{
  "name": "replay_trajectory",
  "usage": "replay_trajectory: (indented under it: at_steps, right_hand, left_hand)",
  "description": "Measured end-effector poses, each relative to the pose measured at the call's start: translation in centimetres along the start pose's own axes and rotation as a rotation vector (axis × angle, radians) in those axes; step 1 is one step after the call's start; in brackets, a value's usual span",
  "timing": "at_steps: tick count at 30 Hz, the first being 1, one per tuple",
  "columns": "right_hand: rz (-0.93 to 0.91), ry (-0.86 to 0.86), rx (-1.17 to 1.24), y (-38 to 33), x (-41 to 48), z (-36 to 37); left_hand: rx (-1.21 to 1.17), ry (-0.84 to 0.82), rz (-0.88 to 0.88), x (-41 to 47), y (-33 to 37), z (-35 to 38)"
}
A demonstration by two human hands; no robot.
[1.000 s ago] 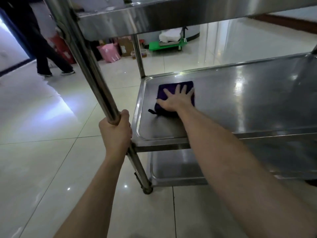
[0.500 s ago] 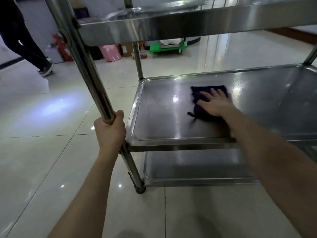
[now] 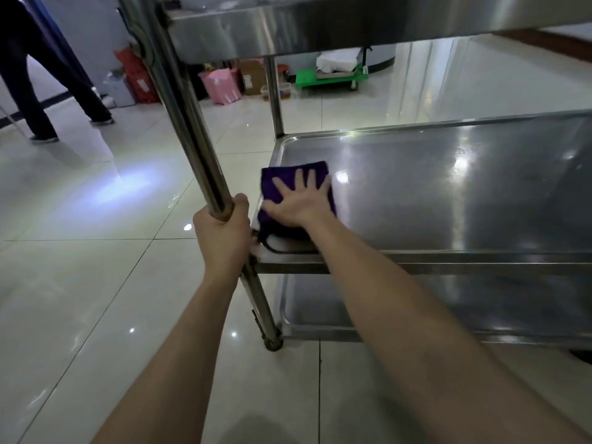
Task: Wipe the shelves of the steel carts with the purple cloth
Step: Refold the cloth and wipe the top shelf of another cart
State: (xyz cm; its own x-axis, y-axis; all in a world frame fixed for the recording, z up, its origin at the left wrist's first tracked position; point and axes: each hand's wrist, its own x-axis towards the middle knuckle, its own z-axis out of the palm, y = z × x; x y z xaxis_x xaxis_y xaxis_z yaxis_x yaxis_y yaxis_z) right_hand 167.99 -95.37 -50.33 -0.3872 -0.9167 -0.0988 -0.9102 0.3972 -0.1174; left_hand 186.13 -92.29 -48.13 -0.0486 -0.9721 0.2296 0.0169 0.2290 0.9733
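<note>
Cloth [image 3: 288, 184] sweeps back to the shelf's [image 3: 448, 193] left corner under the flat, spread right hand [image 3: 299, 203]; left hand [image 3: 222, 232] clenches the post [image 3: 189, 129]; another pass completes.

We see bare metal on the cart's middle shelf [image 3: 448, 193], smooth and glossy enough to throw back the lights, with duller, smeary patches. The corner post [image 3: 192, 139] is a bright, mirror-like steel tube; the top shelf's edge [image 3: 320, 27] looks more brushed. The purple cloth [image 3: 282, 182] is soft, matt and nappy (terry or microfibre, we cannot tell). The floor tiles [image 3: 80, 283] are smooth and shiny. Far back, a green trolley [image 3: 330, 79] looks plastic, a brown box [image 3: 253, 75] cardboard.
</note>
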Motion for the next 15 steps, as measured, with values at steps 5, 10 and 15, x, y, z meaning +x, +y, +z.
replay_trajectory:
  at_steps: [5, 10, 15]
  right_hand:
    - [-0.170, 0.016, 0.058, 2.0, -5.8, 1.7]
    - [-0.071, -0.024, 0.093, 12.7, -10.6, 0.6]
    - [0.267, -0.003, 0.114, 26.6, -16.1, -1.1]
  left_hand:
    - [0.028, -0.002, -0.039, -0.4, 0.8, -0.1]
    - [0.085, 0.013, -0.058, -0.1, 1.0, -0.5]
    - [0.214, 0.165, -0.024, -1.4, 1.3, -0.5]
